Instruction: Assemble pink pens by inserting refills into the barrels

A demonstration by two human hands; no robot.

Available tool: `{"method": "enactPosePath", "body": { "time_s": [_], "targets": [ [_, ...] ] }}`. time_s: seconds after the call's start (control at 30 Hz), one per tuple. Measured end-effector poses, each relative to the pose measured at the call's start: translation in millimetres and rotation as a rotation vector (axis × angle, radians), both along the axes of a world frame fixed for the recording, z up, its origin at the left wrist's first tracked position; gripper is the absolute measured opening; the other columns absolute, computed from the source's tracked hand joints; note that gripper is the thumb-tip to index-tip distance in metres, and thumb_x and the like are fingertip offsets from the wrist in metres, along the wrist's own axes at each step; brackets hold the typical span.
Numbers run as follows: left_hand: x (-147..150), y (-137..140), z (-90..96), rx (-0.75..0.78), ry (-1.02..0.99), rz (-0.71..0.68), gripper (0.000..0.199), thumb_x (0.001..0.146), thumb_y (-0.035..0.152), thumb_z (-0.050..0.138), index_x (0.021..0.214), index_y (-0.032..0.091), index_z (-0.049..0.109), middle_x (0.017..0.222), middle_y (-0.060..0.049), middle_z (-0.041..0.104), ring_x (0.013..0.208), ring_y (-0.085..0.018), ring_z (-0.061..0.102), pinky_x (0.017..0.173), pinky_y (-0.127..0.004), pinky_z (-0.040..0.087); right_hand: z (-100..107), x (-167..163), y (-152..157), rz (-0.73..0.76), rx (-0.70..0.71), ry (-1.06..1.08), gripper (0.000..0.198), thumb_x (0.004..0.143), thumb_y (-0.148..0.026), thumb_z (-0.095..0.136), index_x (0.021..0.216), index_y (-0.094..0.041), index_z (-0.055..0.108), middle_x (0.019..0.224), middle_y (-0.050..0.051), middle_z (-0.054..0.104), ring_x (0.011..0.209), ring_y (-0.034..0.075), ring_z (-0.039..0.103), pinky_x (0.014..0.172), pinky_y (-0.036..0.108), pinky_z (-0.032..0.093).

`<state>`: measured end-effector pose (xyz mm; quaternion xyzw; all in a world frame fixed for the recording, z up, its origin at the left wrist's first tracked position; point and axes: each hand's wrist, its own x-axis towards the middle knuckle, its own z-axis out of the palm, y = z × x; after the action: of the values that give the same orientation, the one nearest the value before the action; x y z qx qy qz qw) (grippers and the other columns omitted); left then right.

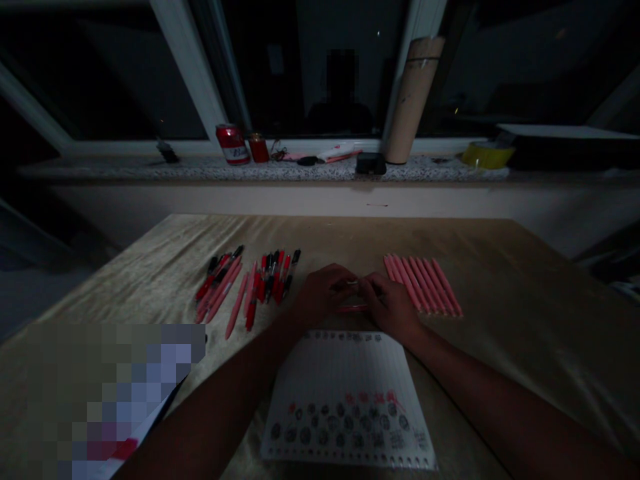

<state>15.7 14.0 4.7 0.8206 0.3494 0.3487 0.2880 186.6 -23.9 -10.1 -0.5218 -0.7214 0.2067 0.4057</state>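
Observation:
My left hand [327, 288] and my right hand [387, 300] meet over the table above a spiral notebook, their fingers closed in a pinch. A small pale piece [353, 282] shows between the fingertips; its kind is too dark to make out. Just below the hands lies a pink pen [353, 309], partly covered by them. The lined notebook [345, 373] carries dark and red scribbled spots. To the right of my right hand, several pink pens [423, 283] lie side by side in a row. Left of my left hand are loose pink pens [220, 293] and red and black pens [273, 273].
A cloth-covered table [340, 233] reaches to the wall under a window. On the speckled sill [310, 172] stand a red can [233, 144], a small red jar [259, 148], a tall cardboard tube [414, 100] and yellow tape [487, 155]. The lower left is blurred out.

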Motion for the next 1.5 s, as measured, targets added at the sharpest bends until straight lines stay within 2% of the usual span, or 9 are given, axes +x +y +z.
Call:
{"method": "enactPosePath", "body": {
  "time_s": [0.17, 0.5, 0.77, 0.93, 1.07, 1.23, 1.5],
  "targets": [
    [0.7, 0.4, -1.4, 0.048, 0.025, -0.023, 0.013, 0.079, 0.026, 0.059, 0.089, 0.018, 0.062, 0.091, -0.003, 0.061, 0.081, -0.013, 0.061, 0.073, -0.023, 0.05, -0.2, -0.4, 0.4, -0.008, 0.028, -0.063, 0.032, 0.092, -0.033, 0.038, 0.066, -0.018, 0.049, 0.057, -0.002, 0.049, 0.054, 0.011, 0.048, 0.051, 0.023, 0.03],
    [3.3, -2.0, -3.0, 0.05, 0.025, -0.034, 0.014, 0.08, 0.025, 0.058, 0.092, 0.019, 0.061, 0.09, -0.002, 0.062, 0.079, -0.012, 0.061, 0.073, -0.025, 0.051, -0.6, 0.0, 0.5, -0.011, 0.028, -0.12, 0.034, 0.092, -0.033, 0.037, 0.068, -0.017, 0.054, 0.059, 0.0, 0.053, 0.054, 0.012, 0.049, 0.051, 0.023, 0.03],
    [3.5, -2.9, -3.7, 0.071, 0.032, -0.036, 0.016, 0.081, 0.022, 0.055, 0.096, 0.019, 0.059, 0.093, -0.003, 0.062, 0.084, -0.013, 0.061, 0.077, -0.028, 0.05, -1.8, -0.5, 1.0, -0.039, 0.065, -0.193, 0.037, 0.092, -0.034, 0.036, 0.062, -0.018, 0.049, 0.056, 0.0, 0.05, 0.052, 0.012, 0.046, 0.051, 0.024, 0.029],
    [3.3, -5.3, -5.0, 0.086, -0.026, -0.071, 0.022, 0.079, 0.021, 0.055, 0.101, 0.018, 0.057, 0.097, -0.005, 0.061, 0.085, -0.015, 0.061, 0.077, -0.03, 0.051, -1.4, -0.3, 0.8, -0.049, 0.084, -0.196, 0.038, 0.092, -0.035, 0.036, 0.06, -0.018, 0.047, 0.055, 0.0, 0.048, 0.05, 0.011, 0.045, 0.05, 0.024, 0.028],
    [2.4, -4.2, -3.2, 0.11, -0.105, -0.069, 0.017, 0.082, 0.018, 0.048, 0.095, 0.017, 0.059, 0.093, -0.006, 0.061, 0.085, -0.014, 0.059, 0.077, -0.029, 0.05, 0.9, -0.6, 0.0, -0.038, 0.075, -0.169, 0.04, 0.093, -0.036, 0.035, 0.059, -0.018, 0.048, 0.054, 0.0, 0.048, 0.05, 0.011, 0.045, 0.049, 0.024, 0.028],
    [1.1, -0.9, -0.8, -0.03, -0.205, -0.035, 0.011, 0.078, 0.018, 0.052, 0.083, 0.016, 0.061, 0.084, -0.005, 0.061, 0.079, -0.013, 0.059, 0.072, -0.026, 0.049, 0.7, -2.1, -1.2, 0.017, 0.058, -0.133, 0.039, 0.093, -0.038, 0.036, 0.061, -0.018, 0.049, 0.054, -0.001, 0.047, 0.051, 0.011, 0.046, 0.05, 0.024, 0.029],
    [-0.5, 3.7, -7.4, -0.325, -0.362, 0.003, 0.011, 0.073, 0.021, 0.061, 0.081, 0.013, 0.062, 0.078, -0.004, 0.066, 0.075, -0.014, 0.063, 0.072, -0.027, 0.051, 1.9, -2.2, -2.5, 0.084, 0.026, -0.07, 0.032, 0.092, -0.033, 0.039, 0.073, -0.016, 0.058, 0.065, 0.002, 0.056, 0.059, 0.013, 0.052, 0.055, 0.024, 0.035]
  ]
}}
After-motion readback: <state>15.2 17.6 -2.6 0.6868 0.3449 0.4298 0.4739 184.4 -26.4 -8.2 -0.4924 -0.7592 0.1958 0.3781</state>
